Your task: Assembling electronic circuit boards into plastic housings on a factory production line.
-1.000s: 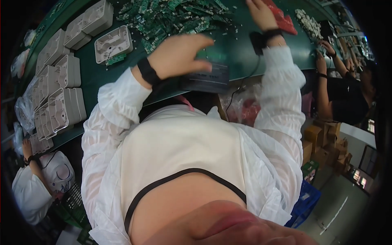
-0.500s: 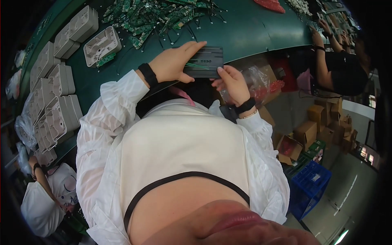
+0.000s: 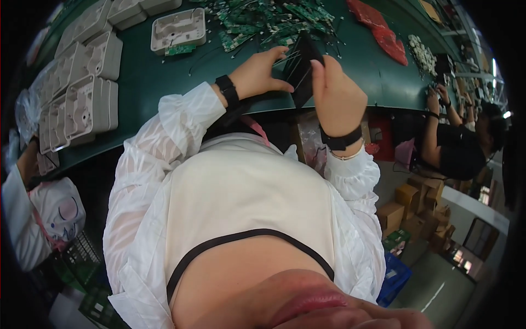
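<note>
My right hand point(image 3: 339, 90) grips a flat black panel point(image 3: 304, 74) by its right side, thumb on the near face. The panel is tilted up on edge just above the front of the green table point(image 3: 244, 112). My left hand point(image 3: 263, 74) is at the panel's left, thumb and forefinger spread apart. Several thin pale lines, perhaps wires or strips, run between those fingers and the panel; I cannot make out what they are. Just beyond lies a heap of green circuit boards point(image 3: 246, 24) with dark leads. Left of it sits a light grey plastic housing point(image 3: 178, 30) with a green board at its near edge.
Stacked grey housings point(image 3: 87, 107) line the table's left side. A red plastic bag point(image 3: 378, 30) and a pile of small white parts point(image 3: 422, 55) lie to the right. Co-workers sit at both sides. Cardboard boxes point(image 3: 392, 216) and a blue crate point(image 3: 394, 277) stand on the floor at right.
The black panel has turned from nearly flat to standing on edge. My right hand has moved up along its right side; my left thumb and forefinger have come off its face. The view has shifted too.
</note>
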Motion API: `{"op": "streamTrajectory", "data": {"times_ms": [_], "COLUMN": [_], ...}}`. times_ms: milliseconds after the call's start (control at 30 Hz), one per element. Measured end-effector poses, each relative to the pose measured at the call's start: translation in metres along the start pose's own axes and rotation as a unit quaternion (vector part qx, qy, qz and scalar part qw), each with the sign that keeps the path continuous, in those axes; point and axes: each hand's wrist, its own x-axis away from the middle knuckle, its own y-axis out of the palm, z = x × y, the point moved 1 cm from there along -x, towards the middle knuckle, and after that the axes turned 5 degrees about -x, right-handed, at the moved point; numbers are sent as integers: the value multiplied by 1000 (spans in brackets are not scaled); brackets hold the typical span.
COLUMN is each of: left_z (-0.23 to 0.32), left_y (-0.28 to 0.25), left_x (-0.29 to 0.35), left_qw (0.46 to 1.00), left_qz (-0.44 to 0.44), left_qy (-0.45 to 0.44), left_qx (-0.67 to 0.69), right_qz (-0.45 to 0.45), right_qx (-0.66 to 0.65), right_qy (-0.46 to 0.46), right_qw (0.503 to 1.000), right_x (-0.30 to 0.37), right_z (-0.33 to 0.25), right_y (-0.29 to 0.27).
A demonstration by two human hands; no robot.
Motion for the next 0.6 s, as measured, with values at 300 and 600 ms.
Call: {"op": "streamTrajectory", "data": {"times_ms": [300, 600], "left_z": [-11, -16], "left_y": [2, -5], "left_x": [-5, -20], "left_qw": [999, 1000], "left_qz": [8, -27], "left_qy": [25, 1], "left_qx": [-20, 15], "right_qz": [57, 61], "right_qx": [-19, -66], "right_qy": [-6, 10], "right_qw": [998, 996], "right_x": [10, 15], "right_z": [11, 16], "right_y": [5, 9]}}
